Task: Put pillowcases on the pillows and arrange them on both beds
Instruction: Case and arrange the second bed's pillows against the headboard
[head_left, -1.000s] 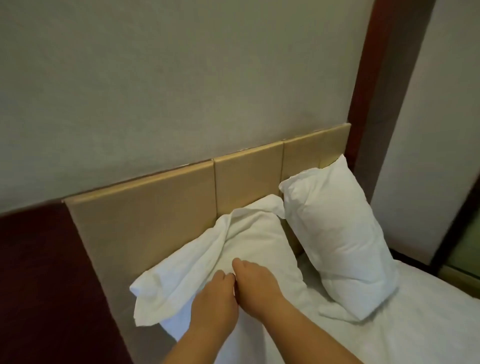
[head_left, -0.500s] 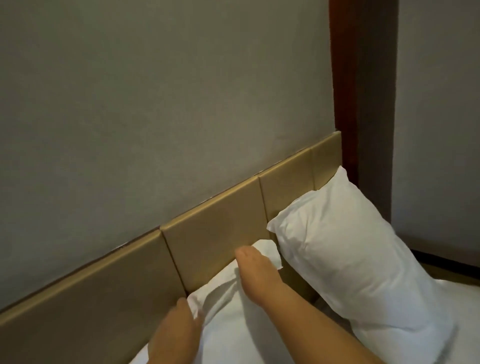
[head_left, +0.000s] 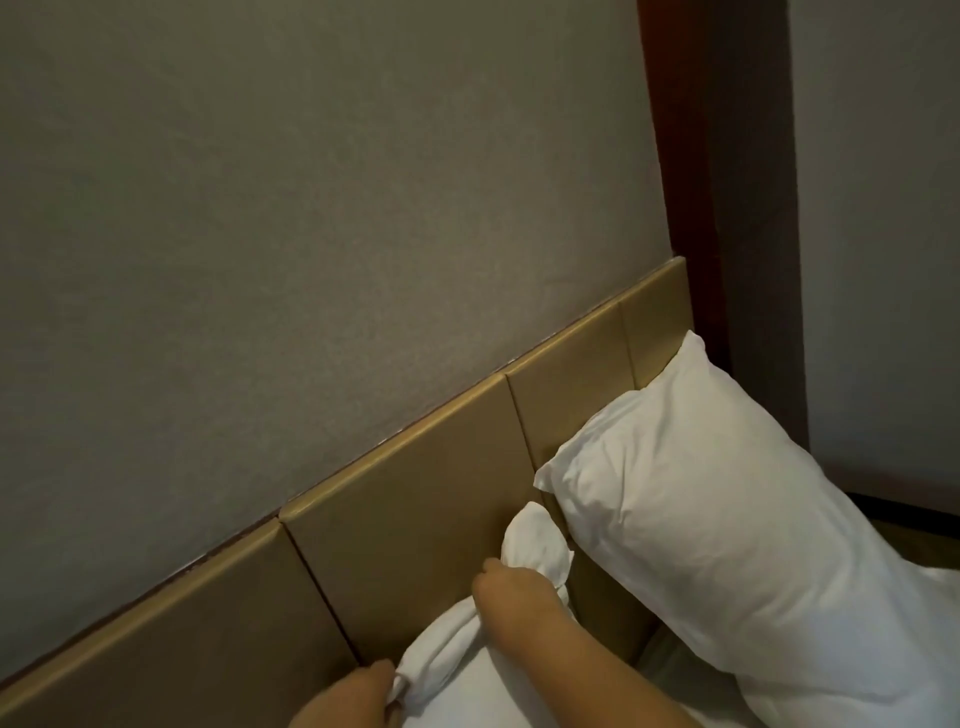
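Low in the frame, the right hand (head_left: 524, 597) and left hand (head_left: 353, 699) pinch the loose pillowcase (head_left: 535, 545) with clenched fingers against the tan headboard (head_left: 415, 499), likely tucking slack, while the finished pillow (head_left: 717, 530) leans at right.

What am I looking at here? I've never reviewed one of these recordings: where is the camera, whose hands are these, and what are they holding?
There is no machine. A person wears a camera on the head, so the single view looks forward and down over their own bare arms. They stand at a bed against a tan headboard. One pillow, already in its case, leans upright against the headboard at the right. The right hand grips bunched white fabric of a second pillow, close to the headboard. The left hand, at the bottom edge, pinches the same fabric lower down. Both hands seem to be tucking or tidying the pillowcase; how far it is on cannot be seen.
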